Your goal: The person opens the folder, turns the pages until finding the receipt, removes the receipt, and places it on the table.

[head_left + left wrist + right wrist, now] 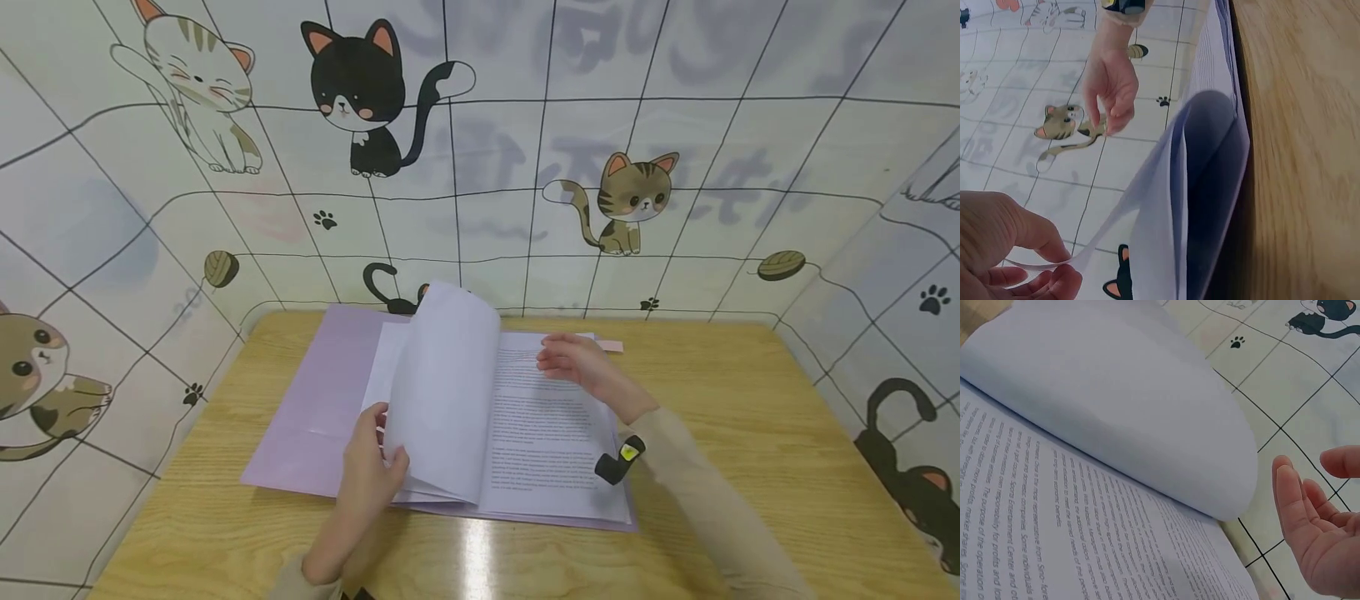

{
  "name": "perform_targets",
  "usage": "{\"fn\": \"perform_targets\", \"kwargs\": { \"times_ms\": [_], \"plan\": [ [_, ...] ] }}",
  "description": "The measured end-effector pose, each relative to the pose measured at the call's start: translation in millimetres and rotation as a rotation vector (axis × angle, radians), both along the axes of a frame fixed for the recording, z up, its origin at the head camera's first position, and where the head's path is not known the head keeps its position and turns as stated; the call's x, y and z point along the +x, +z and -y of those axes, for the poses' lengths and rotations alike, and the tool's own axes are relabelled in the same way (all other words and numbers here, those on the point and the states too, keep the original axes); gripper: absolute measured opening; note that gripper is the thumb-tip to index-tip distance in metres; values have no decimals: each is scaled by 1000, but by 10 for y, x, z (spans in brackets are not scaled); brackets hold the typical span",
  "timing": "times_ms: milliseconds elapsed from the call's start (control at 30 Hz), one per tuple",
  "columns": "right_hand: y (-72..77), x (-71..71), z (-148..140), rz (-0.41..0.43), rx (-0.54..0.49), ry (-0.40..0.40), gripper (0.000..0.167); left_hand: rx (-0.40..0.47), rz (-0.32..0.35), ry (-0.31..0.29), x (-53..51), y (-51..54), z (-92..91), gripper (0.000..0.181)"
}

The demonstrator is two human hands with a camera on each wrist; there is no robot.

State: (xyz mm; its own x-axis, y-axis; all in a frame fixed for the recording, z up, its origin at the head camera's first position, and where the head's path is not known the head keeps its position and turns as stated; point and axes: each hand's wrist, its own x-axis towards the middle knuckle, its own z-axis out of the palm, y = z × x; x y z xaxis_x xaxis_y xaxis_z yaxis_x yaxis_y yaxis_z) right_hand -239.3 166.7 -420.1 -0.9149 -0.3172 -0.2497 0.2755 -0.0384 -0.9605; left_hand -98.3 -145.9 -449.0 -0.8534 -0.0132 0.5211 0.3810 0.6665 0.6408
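Note:
A lilac folder [315, 400] lies spread on the table with a stack of white paper in it. One sheet [450, 400] is lifted and bent over to the left, its blank side showing. My left hand [372, 462] pinches the edge of that sheet between thumb and fingers, as the left wrist view also shows at the paper [1094, 247]. Over the upper part of the printed page [551, 433] hovers my right hand [585, 367], fingers loosely bent with nothing in them. In the right wrist view the right hand [1319, 531] is apart from the curved sheet.
The wooden table [705, 392] carries the folder near its middle. A pink tab [611, 346] sticks out past the stack's upper right edge. Behind and on both sides hangs a white gridded cloth [495, 225] with printed cats. A dark wrist camera [618, 460] sits on the right wrist.

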Motion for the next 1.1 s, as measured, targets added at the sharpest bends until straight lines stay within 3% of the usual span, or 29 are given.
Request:
{"fn": "perform_targets", "kwargs": {
  "times_ms": [167, 367, 467, 800, 1100],
  "plan": [
    [-68, -73, -87, 7, 32, -41, 35, -14, 26, 55, -28, -48, 151, 63],
    [-146, -156, -202, 39, 44, -97, 40, -63, -46, 40, -46, -100, 287, 68],
    [-170, -185, -247, 41, 75, -108, 43, -87, -50, 34, -43, -130, 333, 66],
    [-300, -308, -418, 47, 162, -185, 47, -104, 157, 24, 14, -149, 390, 42],
    [-359, -404, -450, 77, 203, -299, 47, -136, 245, 49, 22, -186, 419, 32]
  ]
}}
